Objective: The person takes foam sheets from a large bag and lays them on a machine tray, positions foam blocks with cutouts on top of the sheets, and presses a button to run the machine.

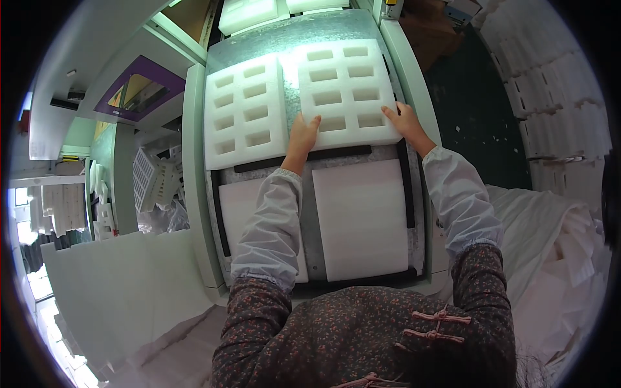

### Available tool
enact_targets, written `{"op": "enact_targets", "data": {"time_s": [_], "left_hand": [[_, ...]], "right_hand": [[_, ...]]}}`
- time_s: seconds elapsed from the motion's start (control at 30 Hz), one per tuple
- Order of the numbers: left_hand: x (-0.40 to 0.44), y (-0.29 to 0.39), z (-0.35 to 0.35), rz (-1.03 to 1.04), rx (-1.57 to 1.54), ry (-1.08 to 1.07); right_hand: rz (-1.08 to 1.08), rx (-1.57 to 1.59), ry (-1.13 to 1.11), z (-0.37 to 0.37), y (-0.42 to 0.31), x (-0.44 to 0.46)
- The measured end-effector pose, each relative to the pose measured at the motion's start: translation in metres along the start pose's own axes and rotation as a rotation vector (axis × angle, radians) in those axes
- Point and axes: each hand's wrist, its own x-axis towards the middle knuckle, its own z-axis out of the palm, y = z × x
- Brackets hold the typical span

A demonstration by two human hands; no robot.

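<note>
A white foam block (347, 97) with rows of rectangular pockets lies on the metal bed in the head view, at the right. My left hand (302, 137) grips its near left corner, thumb on top. At its near right side, my right hand (409, 125) holds the edge with the thumb over the top face. The other fingers of both hands are partly hidden by the foam. To the left lies a second pocketed foam block (238, 103). Nearer to me are a flat white foam sheet (362, 220) on the right and another flat sheet (240, 202), partly covered by my left arm.
Black strips (411, 194) border positions on the metal bed (294, 35). Pale machine rails (196, 161) flank it. More white foam pieces (249, 14) are at the far end. Stacked foam (550, 123) stands to the right, and a large white sheet (129, 284) to the left.
</note>
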Motion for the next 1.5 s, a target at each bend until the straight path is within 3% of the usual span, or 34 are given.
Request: {"op": "enact_targets", "data": {"time_s": [0.3,0.47,0.63,0.77,0.87,1.2,1.3,1.43,1.5], "left_hand": [[0.012,0.002,-0.007,-0.052,0.024,-0.089],[0.051,0.011,-0.002,0.000,-0.048,-0.077],[0.055,0.008,0.004,0.020,-0.139,-0.026],[0.061,0.010,0.016,0.020,-0.216,0.030],[0.063,0.009,0.022,0.020,-0.286,0.078],[0.088,-0.031,0.045,0.079,-0.417,0.183],[0.087,-0.028,0.044,-0.023,-0.377,0.070],[0.092,-0.033,0.061,-0.030,-0.205,0.225],[0.091,-0.033,0.049,0.021,-0.327,0.121]], "right_hand": [[-0.268,0.023,0.156,0.008,0.002,0.001],[-0.216,-0.095,0.071,-0.001,-0.005,-0.004],[-0.281,-0.425,0.049,-0.002,-0.017,0.006],[-0.519,-0.504,0.257,0.028,-0.009,0.027],[-0.579,-0.582,0.292,0.032,-0.011,0.023],[-0.549,-0.627,0.175,0.025,-0.018,0.019],[-0.562,-0.656,0.187,0.019,-0.020,0.022],[-0.463,-0.747,0.045,0.005,-0.027,0.031],[-0.365,-0.567,0.044,-0.005,-0.057,0.045]]}}
